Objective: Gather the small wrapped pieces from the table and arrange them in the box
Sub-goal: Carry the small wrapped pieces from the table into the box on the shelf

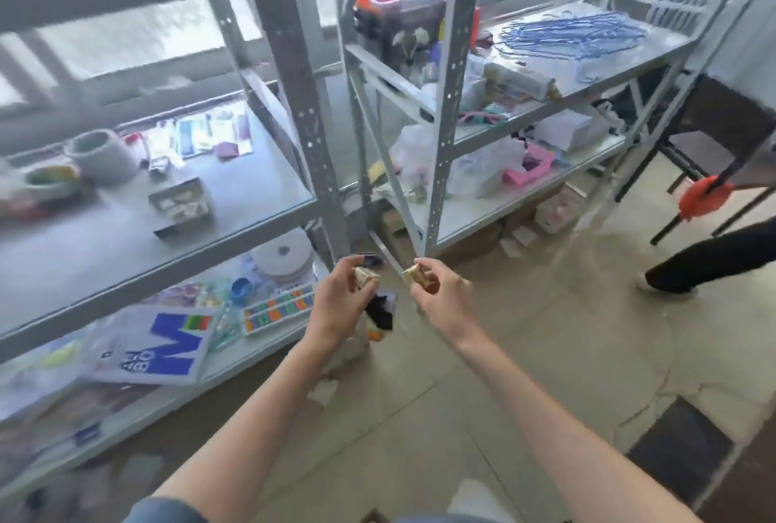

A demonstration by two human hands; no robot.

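We pinch one small wrapped piece [366,277] in our left hand [340,304] and another piece [415,274] in our right hand [439,295]. The box [181,203] waits at ten o'clock, well apart. A loose pinch could drop one.

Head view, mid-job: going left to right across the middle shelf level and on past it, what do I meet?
Tape roll → small box with wrapped pieces inside → grey shelf post → pink tray → orange clamp.
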